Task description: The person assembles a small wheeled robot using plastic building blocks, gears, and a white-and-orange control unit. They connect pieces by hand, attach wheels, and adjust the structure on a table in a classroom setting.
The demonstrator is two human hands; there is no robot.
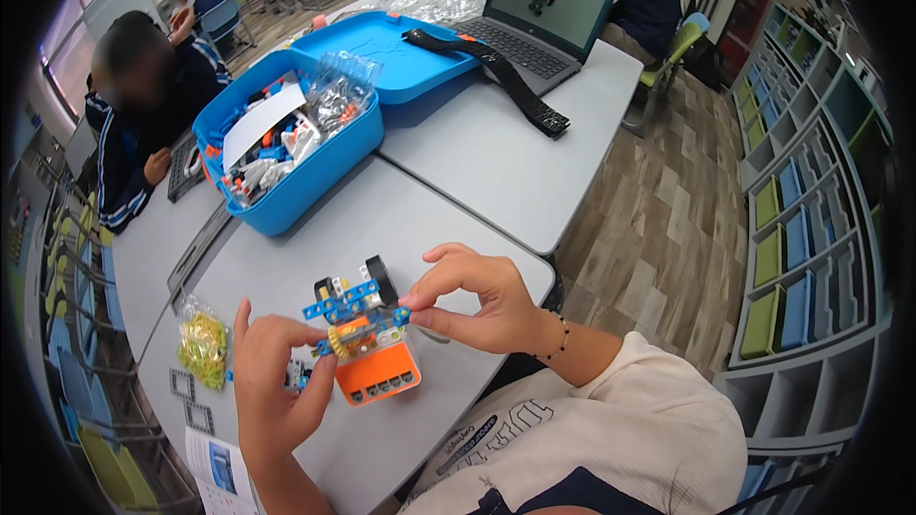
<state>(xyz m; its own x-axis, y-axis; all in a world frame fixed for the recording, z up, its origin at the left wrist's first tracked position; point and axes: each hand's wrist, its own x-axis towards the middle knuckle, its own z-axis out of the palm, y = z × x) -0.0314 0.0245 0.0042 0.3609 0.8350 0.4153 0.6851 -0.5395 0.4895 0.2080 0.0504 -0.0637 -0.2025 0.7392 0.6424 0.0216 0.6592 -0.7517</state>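
Note:
A small building-block vehicle model (358,300), with blue beams and black wheels, is between my hands over the near table. My right hand (487,300) pinches a small blue piece (402,316) at the model's right side. My left hand (272,386) closes thumb and forefinger on its left side, beside a yellow gear (336,341). An orange and white block (382,377) with a row of dark ports sits at the model's near side. Whether the model rests on the table is hard to tell.
A blue case (315,176) full of parts stands beyond, its lid (401,72) open under a black track (506,81). A laptop (534,24) stands behind. Left lie a bag of yellow-green pieces (202,348), dark frames (194,401) and a booklet (218,467). A person (138,114) sits across.

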